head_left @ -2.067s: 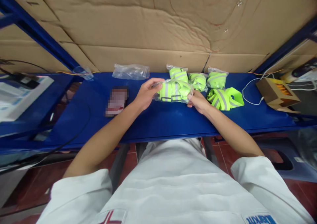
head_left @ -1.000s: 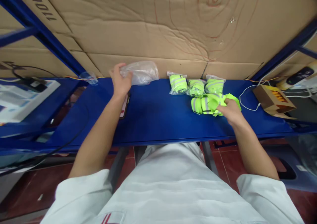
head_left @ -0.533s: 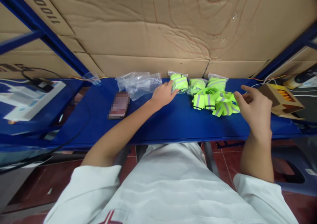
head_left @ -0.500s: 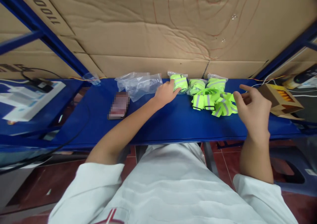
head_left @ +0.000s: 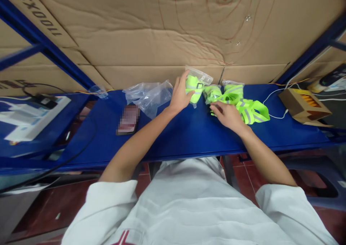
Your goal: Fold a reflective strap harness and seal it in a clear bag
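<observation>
My left hand grips a clear zip bag of neon yellow-green reflective strap, which shows a black buckle. The bag is tilted, its top edge near the cardboard. My right hand is over the left part of a loose pile of the same reflective straps. Its thumb and fingers are a little apart and point left; I see nothing held in them. Close behind its fingertips lies a second bagged strap, and a third bagged strap lies behind the pile.
Empty clear plastic bags and a phone lie left on the blue table. A clear plastic cup stands at the back left. An open cardboard box and white cable are right. Cardboard walls the back.
My left hand has lifted and tilted the bagged strap slightly. My right hand has moved left from beside the pile to over it. The loose straps' right end has shifted right.
</observation>
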{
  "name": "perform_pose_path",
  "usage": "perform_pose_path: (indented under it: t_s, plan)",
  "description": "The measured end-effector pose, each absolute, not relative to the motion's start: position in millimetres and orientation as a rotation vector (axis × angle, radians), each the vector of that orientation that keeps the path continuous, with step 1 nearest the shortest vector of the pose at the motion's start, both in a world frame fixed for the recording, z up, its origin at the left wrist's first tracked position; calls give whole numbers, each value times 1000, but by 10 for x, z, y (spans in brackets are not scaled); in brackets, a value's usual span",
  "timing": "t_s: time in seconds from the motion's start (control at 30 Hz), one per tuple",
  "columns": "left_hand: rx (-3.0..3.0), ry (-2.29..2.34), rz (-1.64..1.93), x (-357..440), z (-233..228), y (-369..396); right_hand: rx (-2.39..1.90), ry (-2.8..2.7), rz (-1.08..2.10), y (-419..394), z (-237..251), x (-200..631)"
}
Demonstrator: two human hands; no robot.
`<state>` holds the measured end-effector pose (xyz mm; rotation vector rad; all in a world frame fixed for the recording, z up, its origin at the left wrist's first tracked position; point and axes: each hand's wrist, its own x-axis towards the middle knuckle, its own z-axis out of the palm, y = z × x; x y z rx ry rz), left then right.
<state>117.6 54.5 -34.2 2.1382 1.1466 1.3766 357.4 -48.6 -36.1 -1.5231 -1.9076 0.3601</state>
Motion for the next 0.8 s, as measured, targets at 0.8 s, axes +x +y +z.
perform_pose_path:
  t_s: [0.8]
  plan:
    - [2715,1596,669,441,-452,443,-1198,-1099,1393,-804,-399,3356]
